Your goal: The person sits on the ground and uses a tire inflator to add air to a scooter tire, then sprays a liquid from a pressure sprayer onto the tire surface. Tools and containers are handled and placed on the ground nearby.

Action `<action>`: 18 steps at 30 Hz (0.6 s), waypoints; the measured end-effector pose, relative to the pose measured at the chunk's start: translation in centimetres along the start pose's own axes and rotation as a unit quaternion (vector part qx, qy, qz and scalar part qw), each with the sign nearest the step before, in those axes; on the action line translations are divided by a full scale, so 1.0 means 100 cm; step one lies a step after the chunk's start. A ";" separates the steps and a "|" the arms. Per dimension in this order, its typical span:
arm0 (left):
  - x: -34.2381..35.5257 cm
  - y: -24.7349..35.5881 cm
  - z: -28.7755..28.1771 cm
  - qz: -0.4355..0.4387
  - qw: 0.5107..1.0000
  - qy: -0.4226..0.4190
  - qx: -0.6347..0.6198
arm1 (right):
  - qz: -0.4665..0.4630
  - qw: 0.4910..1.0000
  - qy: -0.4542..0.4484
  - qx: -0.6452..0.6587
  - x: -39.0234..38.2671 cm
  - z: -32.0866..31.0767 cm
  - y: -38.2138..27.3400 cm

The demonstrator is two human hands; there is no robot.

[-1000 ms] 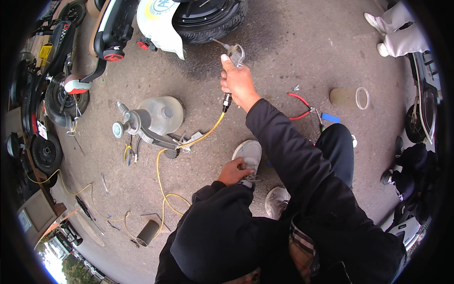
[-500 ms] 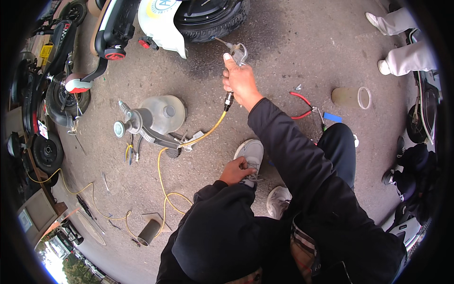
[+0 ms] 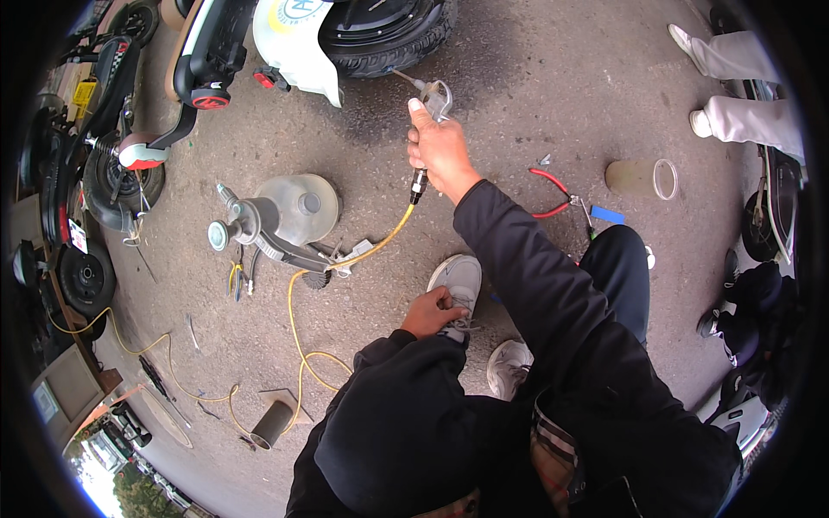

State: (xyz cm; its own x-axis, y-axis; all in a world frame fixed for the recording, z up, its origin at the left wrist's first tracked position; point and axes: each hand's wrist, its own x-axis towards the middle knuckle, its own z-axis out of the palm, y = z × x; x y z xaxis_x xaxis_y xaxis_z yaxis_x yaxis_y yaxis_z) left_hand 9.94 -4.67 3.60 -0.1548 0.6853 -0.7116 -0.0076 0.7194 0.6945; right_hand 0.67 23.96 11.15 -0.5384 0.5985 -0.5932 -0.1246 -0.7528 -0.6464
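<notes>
My right hand [image 3: 439, 145] is closed round a metal air gun [image 3: 436, 96] with a black fitting [image 3: 419, 186] and yellow hose [image 3: 393, 227]. The gun's thin nozzle points at the tread of a black scooter tyre [image 3: 380, 53], beside a white mudguard [image 3: 304, 56]. Down by my knee, my left hand [image 3: 430, 312] has curled fingers at the laces of my grey shoe [image 3: 458, 285]; what they grip is unclear. A grey translucent container with a spout [image 3: 294, 211] lies left of the hose, near yellow-handled pliers [image 3: 234, 281].
Parked scooters [image 3: 121, 177] line the left. Red-handled pliers [image 3: 548, 183], a blue block [image 3: 607, 215] and a cylinder [image 3: 639, 179] lie right. Another cylinder [image 3: 272, 423] is lower left. A co-worker's pale-trousered legs [image 3: 747, 119] stand upper right; a dark-clad person [image 3: 747, 315] is below.
The co-worker's pale-trousered legs have shifted down and to the right, mainly the lower foot. My hands and the air gun hold almost the same position, with a very slight shift in the picture.
</notes>
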 end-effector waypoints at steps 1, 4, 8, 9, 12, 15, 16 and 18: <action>0.000 0.000 0.000 0.001 1.000 -0.002 0.001 | 0.000 1.000 -0.006 0.001 0.000 0.000 0.000; -0.001 0.002 -0.001 0.001 1.000 -0.003 0.001 | 0.001 1.000 -0.009 -0.001 -0.001 0.001 0.000; -0.001 0.005 -0.001 0.005 1.000 0.001 -0.004 | -0.002 1.000 -0.007 -0.001 -0.001 0.002 -0.001; -0.001 0.005 -0.001 0.003 1.000 0.000 -0.005 | -0.003 1.000 -0.007 0.001 -0.001 0.002 -0.001; -0.001 0.006 -0.001 -0.001 1.000 0.000 -0.004 | 0.000 1.000 -0.010 0.004 -0.001 0.002 -0.001; 0.000 0.005 -0.001 0.004 1.000 0.002 0.003 | 0.007 1.000 0.004 -0.005 0.001 0.003 0.000; 0.000 0.005 -0.001 -0.004 1.000 -0.002 0.009 | 0.007 1.000 0.002 -0.002 0.001 0.003 0.000; 0.000 0.006 -0.001 0.004 1.000 -0.002 0.007 | 0.005 1.000 -0.002 0.003 0.001 0.002 0.000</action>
State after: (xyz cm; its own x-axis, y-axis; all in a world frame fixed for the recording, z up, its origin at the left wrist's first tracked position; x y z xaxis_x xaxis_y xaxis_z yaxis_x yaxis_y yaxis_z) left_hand 9.83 -4.30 4.01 -0.1509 0.6917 -0.7063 0.0070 0.7152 0.6989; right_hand 0.39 23.95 11.15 -0.5432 0.5899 -0.5975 -0.1239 -0.7602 -0.6378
